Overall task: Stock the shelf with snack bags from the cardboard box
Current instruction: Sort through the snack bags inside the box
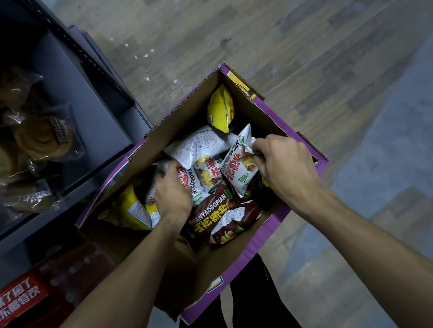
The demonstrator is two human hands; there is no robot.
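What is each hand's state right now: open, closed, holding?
Left hand: grips the middle white bag.
Right hand: pinches the tilted white bag by its edge.

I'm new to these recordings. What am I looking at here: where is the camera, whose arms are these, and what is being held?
No machine: a person wears a wide-angle head camera looking down at their own bare arms. Both hands are inside an open purple-sided cardboard box of snack bags. The right hand pinches the corner of a white snack bag; the left hand grips a second white bag. A brown snack bag and a yellow snack bag lie loose. The grey metal shelf stands at left.
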